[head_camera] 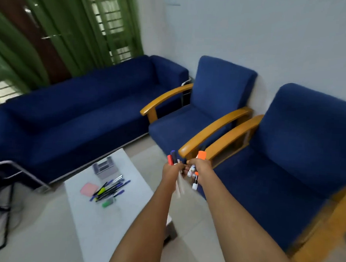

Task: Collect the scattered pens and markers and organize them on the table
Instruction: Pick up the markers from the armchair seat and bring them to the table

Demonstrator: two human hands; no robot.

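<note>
While both arms are raised, markers [172,159] are gripped by left hand [173,169]; orange marker [201,155] gripped by right hand [198,166]; pens [111,188] heaped on table [95,225].

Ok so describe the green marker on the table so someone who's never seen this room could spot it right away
Find the white low table in front of the long blue sofa. On it lies a pile of pens beside a pink pad. The green marker lies just at the pile's near edge: short, stubby and bright green, while the pens are long, thin and mostly dark or blue.
</note>
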